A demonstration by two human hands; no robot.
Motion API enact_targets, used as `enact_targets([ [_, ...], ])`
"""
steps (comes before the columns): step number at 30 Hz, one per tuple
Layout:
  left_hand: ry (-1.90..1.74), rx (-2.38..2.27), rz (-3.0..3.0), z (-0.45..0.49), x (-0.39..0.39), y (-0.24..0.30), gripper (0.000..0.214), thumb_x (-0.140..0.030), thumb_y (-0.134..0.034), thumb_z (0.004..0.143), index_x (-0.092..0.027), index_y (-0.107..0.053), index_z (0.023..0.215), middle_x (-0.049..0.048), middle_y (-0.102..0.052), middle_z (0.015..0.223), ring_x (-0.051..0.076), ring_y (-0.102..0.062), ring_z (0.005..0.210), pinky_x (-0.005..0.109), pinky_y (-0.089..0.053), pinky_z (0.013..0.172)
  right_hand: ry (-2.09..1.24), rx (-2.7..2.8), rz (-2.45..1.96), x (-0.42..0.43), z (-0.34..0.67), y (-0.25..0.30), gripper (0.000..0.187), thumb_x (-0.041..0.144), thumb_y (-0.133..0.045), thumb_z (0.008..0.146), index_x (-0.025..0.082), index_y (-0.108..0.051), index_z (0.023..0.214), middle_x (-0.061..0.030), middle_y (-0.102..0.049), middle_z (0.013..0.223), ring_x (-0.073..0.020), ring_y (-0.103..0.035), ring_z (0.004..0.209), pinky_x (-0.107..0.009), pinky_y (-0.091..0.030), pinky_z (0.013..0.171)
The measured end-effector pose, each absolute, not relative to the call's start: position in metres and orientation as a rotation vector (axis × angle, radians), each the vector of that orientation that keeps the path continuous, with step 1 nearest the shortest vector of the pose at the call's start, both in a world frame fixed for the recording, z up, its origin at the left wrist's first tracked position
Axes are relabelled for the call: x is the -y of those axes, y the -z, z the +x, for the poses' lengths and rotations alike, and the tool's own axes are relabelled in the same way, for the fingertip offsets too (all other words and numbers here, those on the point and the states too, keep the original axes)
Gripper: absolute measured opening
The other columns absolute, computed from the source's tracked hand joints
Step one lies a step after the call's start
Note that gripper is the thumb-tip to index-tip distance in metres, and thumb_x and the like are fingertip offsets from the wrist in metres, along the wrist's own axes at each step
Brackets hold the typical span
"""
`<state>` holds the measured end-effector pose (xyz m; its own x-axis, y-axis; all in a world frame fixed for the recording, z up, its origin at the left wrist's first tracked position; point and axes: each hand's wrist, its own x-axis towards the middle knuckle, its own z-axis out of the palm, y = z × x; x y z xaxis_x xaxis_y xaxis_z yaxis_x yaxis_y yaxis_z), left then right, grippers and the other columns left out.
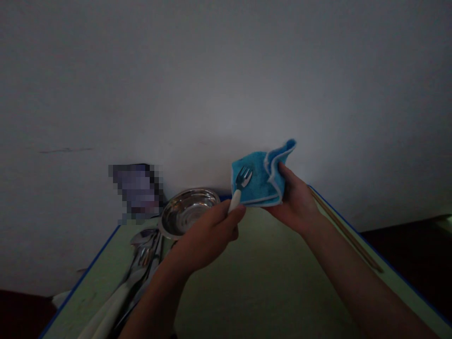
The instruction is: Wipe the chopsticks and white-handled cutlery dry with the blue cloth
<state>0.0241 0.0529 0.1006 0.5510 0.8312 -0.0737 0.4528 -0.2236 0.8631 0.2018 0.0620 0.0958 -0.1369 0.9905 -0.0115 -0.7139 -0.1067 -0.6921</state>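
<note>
One likely light, stiff fork (239,189), best held by its handle (234,201), fills the left grip (212,230); the right grip (298,200) holds soft-looking cloth (257,188).

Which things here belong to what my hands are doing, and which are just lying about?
Part of the job, judging by your grip:
fork, in your left hand
blue cloth, in your right hand

Apparently just lying about:
metal bowl
cutlery pile
thin sticks, probably chopsticks
pixelated object, can't tell what
</note>
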Motion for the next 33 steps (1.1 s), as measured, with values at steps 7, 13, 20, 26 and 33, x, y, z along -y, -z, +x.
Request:
enact_targets([
  [7, -0.582, -1.06, 1.818, 0.021, -0.053, -0.11, 0.033, -0.044, -0.036, 0.086, -0.018, -0.042, 0.066, -0.0054, -0.04, 0.054, 0.008, -0.035, 0.045, 0.018, -0.028, 0.041, -1.445, 0.523, -0.645, -0.064, 0.197, -0.099, 0.027, 0.032, -0.04, 0.082, 0.019, -0.06, 0.094, -0.0025, -0.068, 0.084, -0.0203, -0.059, 0.093, -0.039, -0.046, 0.085],
  [13, -0.602, -1.046, 1.719, 0.019, -0.052, -0.113, 0.032, -0.043, -0.04, 0.083, -0.018, -0.043, 0.065, -0.0057, -0.039, 0.052, 0.007, -0.033, 0.044, 0.017, -0.026, 0.039, -1.471, 0.479, -0.583, -0.064, 0.197, -0.1, 0.027, 0.03, -0.038, 0.082, 0.018, -0.061, 0.092, -0.0017, -0.069, 0.079, -0.0197, -0.06, 0.092, -0.038, -0.044, 0.087],
  [20, -0.569, -1.002, 1.64, 0.013, -0.052, -0.117, 0.03, -0.043, -0.041, 0.083, -0.018, -0.042, 0.067, -0.0068, -0.038, 0.053, 0.006, -0.032, 0.043, 0.016, -0.025, 0.039, -1.502, 0.526, -0.561, -0.062, 0.202, -0.098, 0.027, 0.028, -0.035, 0.078, 0.02, -0.06, 0.079, -0.0013, -0.067, 0.071, -0.0199, -0.061, 0.086, -0.037, -0.047, 0.082],
  [26, -0.33, -0.994, 1.818, 0.019, -0.048, -0.113, 0.035, -0.046, -0.035, 0.085, -0.018, -0.044, 0.068, -0.0046, -0.045, 0.056, 0.007, -0.038, 0.046, 0.019, -0.031, 0.043, -1.62, 0.819, -0.627, -0.059, 0.2, -0.087, 0.033, 0.046, -0.037, 0.077, 0.022, -0.06, 0.08, -0.0042, -0.067, 0.075, -0.0226, -0.06, 0.089, -0.039, -0.048, 0.077],
  [33, -0.323, -1.01, 1.931, 0.017, -0.048, -0.112, 0.034, -0.045, -0.034, 0.086, -0.018, -0.047, 0.07, -0.0044, -0.045, 0.058, 0.009, -0.042, 0.051, 0.021, -0.034, 0.049, -1.492, 1.049, -0.967, -0.066, 0.205, -0.071, 0.03, 0.041, -0.058, 0.073, 0.023, -0.06, 0.097, -0.0029, -0.068, 0.087, -0.0174, -0.062, 0.073, -0.031, -0.05, 0.067],
])
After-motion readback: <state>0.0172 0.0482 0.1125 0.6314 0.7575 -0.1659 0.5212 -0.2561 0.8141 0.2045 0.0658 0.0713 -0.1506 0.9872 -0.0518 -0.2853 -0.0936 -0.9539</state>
